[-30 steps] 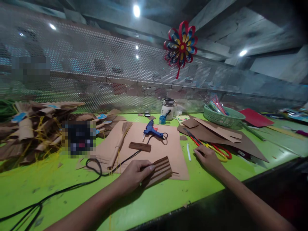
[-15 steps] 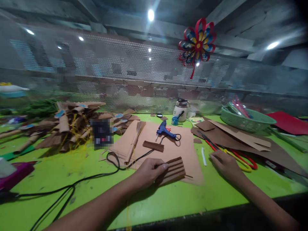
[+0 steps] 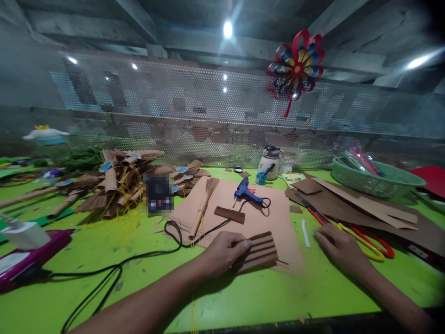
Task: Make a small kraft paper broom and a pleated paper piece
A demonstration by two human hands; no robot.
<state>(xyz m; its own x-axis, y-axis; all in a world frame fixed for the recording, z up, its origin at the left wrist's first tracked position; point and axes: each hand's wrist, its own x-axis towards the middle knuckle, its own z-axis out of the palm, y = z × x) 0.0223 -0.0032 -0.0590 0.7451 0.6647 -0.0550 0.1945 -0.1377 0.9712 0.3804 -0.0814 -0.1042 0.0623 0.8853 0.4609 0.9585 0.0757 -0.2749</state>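
My left hand (image 3: 225, 251) is closed on a pleated brown paper piece (image 3: 259, 252) that lies on a tan paper sheet (image 3: 274, 218) on the green table. My right hand (image 3: 341, 247) rests palm down on the table, fingers together, touching the yellow and red scissors (image 3: 351, 229). A white stick (image 3: 305, 233) lies just left of my right hand. A folded brown strip (image 3: 230, 214) and a blue glue gun (image 3: 247, 193) sit farther back on the sheet.
A pile of brown paper brooms (image 3: 107, 185) fills the left. A black cord (image 3: 139, 257) crosses the table. A magenta object (image 3: 28, 260) sits far left. Brown paper scraps (image 3: 361, 204), a green basket (image 3: 371, 178) and a white jar (image 3: 270, 162) stand at the back right.
The view has swung left, so everything sits farther right in frame. Both hands hold their places on the pleated paper and by the scissors.
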